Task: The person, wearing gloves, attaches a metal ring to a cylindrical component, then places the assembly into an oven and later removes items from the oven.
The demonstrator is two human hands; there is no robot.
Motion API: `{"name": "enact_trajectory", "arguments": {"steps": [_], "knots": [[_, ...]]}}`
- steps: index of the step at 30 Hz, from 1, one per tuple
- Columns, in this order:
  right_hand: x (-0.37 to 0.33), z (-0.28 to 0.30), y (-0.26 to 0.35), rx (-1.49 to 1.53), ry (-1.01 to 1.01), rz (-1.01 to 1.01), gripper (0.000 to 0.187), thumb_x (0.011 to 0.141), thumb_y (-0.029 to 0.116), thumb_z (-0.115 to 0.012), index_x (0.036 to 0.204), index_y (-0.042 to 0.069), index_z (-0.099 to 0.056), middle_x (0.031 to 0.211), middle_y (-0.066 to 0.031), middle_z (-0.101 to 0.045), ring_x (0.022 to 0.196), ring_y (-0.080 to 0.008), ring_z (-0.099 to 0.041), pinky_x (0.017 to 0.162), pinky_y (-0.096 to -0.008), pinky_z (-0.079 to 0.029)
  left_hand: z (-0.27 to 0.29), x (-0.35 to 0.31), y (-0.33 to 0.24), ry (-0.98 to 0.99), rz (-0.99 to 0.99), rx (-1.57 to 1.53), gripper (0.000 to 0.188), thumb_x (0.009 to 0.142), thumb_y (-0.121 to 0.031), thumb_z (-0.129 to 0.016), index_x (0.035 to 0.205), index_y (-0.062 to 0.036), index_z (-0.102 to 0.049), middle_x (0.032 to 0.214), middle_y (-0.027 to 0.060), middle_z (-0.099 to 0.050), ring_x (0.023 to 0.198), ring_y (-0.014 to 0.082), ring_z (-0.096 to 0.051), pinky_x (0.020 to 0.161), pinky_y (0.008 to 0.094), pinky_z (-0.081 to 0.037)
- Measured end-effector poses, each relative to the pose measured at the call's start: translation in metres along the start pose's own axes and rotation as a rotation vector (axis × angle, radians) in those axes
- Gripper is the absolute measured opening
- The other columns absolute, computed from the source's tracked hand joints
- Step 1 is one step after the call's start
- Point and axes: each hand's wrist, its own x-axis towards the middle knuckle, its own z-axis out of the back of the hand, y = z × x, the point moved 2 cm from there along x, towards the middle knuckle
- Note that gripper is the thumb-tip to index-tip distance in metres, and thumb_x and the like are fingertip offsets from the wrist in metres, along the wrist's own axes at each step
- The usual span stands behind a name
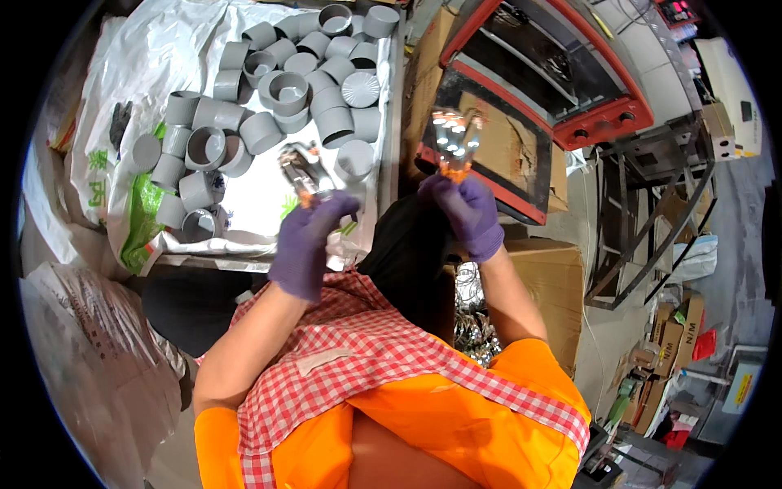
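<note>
Both my hands wear purple gloves. My left hand (314,236) is closed on a shiny silver forked part (303,171), held just over the near right area of a white sheet. Further right, my right hand (466,208) grips a similar shiny silver piece (456,138) upright, in front of the open oven door. Orange glints show on both pieces, and their exact kind is unclear. Many short grey plastic cups (289,92) lie in a loose heap beyond my left hand, some upright and some on their sides.
White plastic sheeting (252,183) lines the tray under the cups. A red countertop oven (603,118) stands at the far right with its door (489,138) lowered. Between my knees and a cardboard box (542,285) lie more shiny silver pieces (478,334). A metal rack (643,220) stands right.
</note>
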Motion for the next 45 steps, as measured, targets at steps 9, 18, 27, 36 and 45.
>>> {"name": "enact_trajectory", "arguments": {"steps": [9, 18, 27, 36, 45], "knots": [[-0.004, -0.053, -0.006, -0.052, 0.309, 0.164, 0.012, 0.08, 0.009, -0.063, 0.09, 0.002, -0.063, 0.081, -0.0137, -0.061, 0.077, -0.0288, -0.06, 0.067, -0.0332, -0.047, -0.021, -0.002, -0.001, 0.134, 0.136, -0.331, 0.016, 0.086, -0.016, -0.056, 0.093, -0.0038, -0.063, 0.085, -0.001, -0.059, 0.075, 0.0062, -0.053, 0.067, 0.0207, -0.041], [-0.013, -0.041, -0.018, 0.039, 0.127, -0.154, 0.019, 0.087, 0.016, -0.056, 0.088, -0.002, -0.063, 0.076, -0.0053, -0.064, 0.074, -0.0129, -0.06, 0.065, -0.0285, -0.046, -0.011, 0.007, 0.017, 0.181, -0.439, 0.56, 0.017, 0.081, -0.004, -0.051, 0.094, -0.0059, -0.06, 0.076, 0.0068, -0.061, 0.068, 0.0165, -0.058, 0.063, 0.0271, -0.044], [0.083, 0.089, -0.026, -1.179, -0.368, 0.24, 0.029, 0.082, 0.034, -0.057, 0.086, 0.006, -0.063, 0.085, -0.0138, -0.062, 0.086, -0.0306, -0.058, 0.082, -0.0387, -0.042, 0.003, 0.011, 0.016, -0.176, 0.053, -0.194, 0.02, 0.084, -0.018, -0.059, 0.084, 0.0012, -0.062, 0.078, 0.0073, -0.062, 0.073, 0.0138, -0.058, 0.071, 0.0254, -0.045], [0.113, 0.143, -0.064, -1.497, -0.549, 0.472, 0.041, 0.078, 0.036, -0.061, 0.106, 0.006, -0.058, 0.107, -0.0159, -0.058, 0.101, -0.0326, -0.053, 0.088, -0.042, -0.04, 0.005, 0.003, 0.021, -0.088, 0.079, -0.131, 0.016, 0.078, -0.017, -0.064, 0.087, -0.0033, -0.063, 0.081, 0.0016, -0.061, 0.074, 0.01, -0.054, 0.071, 0.0233, -0.041], [0.024, -0.066, 0.015, -0.198, 0.408, -0.135, 0.022, 0.086, 0.021, -0.058, 0.097, 0.003, -0.063, 0.083, -0.0015, -0.061, 0.079, -0.0099, -0.055, 0.071, -0.0266, -0.045, 0.002, -0.006, 0.022, 0.066, -0.303, 0.456, 0.014, 0.085, -0.013, -0.061, 0.092, -0.0014, -0.061, 0.072, 0.0065, -0.06, 0.066, 0.0129, -0.054, 0.062, 0.0282, -0.044]]}}
